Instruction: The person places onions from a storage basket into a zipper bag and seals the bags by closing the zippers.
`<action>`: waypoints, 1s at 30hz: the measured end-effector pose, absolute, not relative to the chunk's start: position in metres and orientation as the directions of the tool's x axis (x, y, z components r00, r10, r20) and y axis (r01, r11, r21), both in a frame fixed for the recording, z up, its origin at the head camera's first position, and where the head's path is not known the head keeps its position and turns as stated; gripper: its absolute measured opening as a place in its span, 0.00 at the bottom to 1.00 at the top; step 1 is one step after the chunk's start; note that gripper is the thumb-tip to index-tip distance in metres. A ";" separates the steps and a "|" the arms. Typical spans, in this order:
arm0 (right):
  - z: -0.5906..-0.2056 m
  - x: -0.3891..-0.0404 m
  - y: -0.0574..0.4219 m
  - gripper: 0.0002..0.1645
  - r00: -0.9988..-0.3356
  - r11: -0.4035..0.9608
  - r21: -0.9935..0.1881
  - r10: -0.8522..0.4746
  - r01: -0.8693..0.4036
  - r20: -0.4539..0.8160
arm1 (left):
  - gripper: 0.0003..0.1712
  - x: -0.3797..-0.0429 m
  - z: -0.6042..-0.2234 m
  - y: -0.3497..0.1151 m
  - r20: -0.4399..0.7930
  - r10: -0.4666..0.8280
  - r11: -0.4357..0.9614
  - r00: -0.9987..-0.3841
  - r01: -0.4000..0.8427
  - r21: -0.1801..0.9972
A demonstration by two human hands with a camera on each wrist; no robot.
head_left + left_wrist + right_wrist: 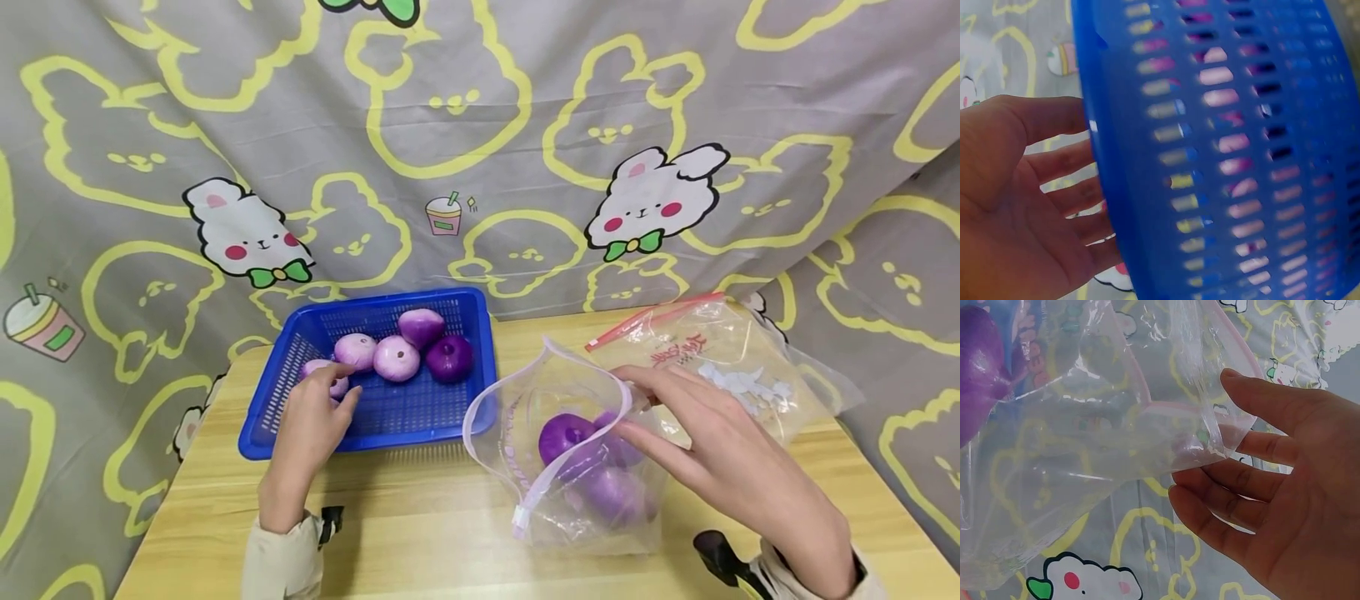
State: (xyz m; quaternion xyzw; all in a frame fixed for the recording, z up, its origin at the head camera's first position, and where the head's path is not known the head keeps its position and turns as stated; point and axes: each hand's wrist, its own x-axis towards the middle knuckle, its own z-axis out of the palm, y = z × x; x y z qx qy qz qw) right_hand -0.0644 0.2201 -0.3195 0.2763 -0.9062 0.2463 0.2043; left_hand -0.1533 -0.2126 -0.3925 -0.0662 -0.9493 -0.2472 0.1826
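My left hand [315, 417] reaches over the near left side of the blue basket [442, 433], its fingers spread beside the leftmost purple onion [322, 367]. In the left wrist view the basket wall [1129, 156] hides the fingertips of that hand [1041, 194]. Several more onions, pale one [396, 358] and dark one [450, 359] among them, lie in the basket. With thumb and fingers my right hand [720, 450] pinches the rim of a clear slider bag [517, 417]. The bag's mouth gapes, and purple onions [564, 437] lie inside.
Behind the right hand, a second clear zip bag [682, 342] with a red closure and small whitish pieces [746, 383] lies flat. A wooden table [420, 525] carries everything. Close behind it hangs a grey printed cloth [495, 200].
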 end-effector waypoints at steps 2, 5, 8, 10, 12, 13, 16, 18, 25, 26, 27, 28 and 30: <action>-0.319 -0.065 0.220 0.31 -0.762 0.725 -0.331 -0.405 -0.604 0.505 | 0.15 -0.155 -0.396 -0.218 0.378 0.023 0.870 -0.926 0.204 0.449; -0.319 -0.066 0.220 0.31 -0.764 0.727 -0.331 -0.404 -0.602 0.502 | 0.14 -0.158 -0.400 -0.225 0.391 0.015 0.868 -0.920 0.206 0.451; -0.319 -0.066 0.220 0.31 -0.768 0.730 -0.332 -0.401 -0.598 0.500 | 0.15 -0.161 -0.404 -0.230 0.405 0.015 0.876 -0.914 0.207 0.436; -0.320 -0.066 0.220 0.31 -0.767 0.729 -0.333 -0.401 -0.598 0.501 | 0.16 -0.162 -0.405 -0.233 0.392 0.000 0.884 -0.920 0.183 0.430; -0.320 -0.066 0.220 0.31 -0.765 0.725 -0.334 -0.404 -0.602 0.502 | 0.18 -0.161 -0.406 -0.237 0.354 -0.029 0.895 -0.935 0.134 0.426; -0.320 -0.067 0.220 0.31 -0.762 0.721 -0.335 -0.407 -0.607 0.504 | 0.19 -0.160 -0.406 -0.239 0.329 -0.046 0.899 -0.943 0.105 0.426; -0.321 -0.068 0.219 0.30 -0.756 0.710 -0.338 -0.417 -0.618 0.505 | 0.23 -0.157 -0.406 -0.247 0.248 -0.094 0.907 -0.964 0.020 0.420; -0.321 -0.068 0.219 0.30 -0.755 0.708 -0.338 -0.420 -0.620 0.504 | 0.26 -0.155 -0.407 -0.252 0.210 -0.109 0.916 -0.972 -0.016 0.402; -0.321 -0.069 0.219 0.29 -0.748 0.704 -0.335 -0.423 -0.627 0.511 | 0.30 -0.153 -0.408 -0.263 0.053 -0.123 0.912 -0.991 -0.092 0.400; -0.321 -0.069 0.219 0.29 -0.746 0.702 -0.334 -0.425 -0.629 0.513 | 0.31 -0.153 -0.408 -0.263 0.021 -0.122 0.910 -0.992 -0.104 0.402; -0.321 -0.069 0.219 0.29 -0.746 0.701 -0.335 -0.424 -0.629 0.513 | 0.32 -0.153 -0.408 -0.263 -0.007 -0.122 0.908 -0.993 -0.114 0.402; -0.321 -0.069 0.219 0.29 -0.746 0.702 -0.334 -0.424 -0.629 0.514 | 0.33 -0.154 -0.407 -0.263 -0.031 -0.121 0.908 -0.992 -0.123 0.401; -0.320 -0.069 0.219 0.29 -0.750 0.705 -0.336 -0.422 -0.625 0.510 | 0.32 -0.154 -0.407 -0.263 -0.055 -0.120 0.909 -0.991 -0.132 0.395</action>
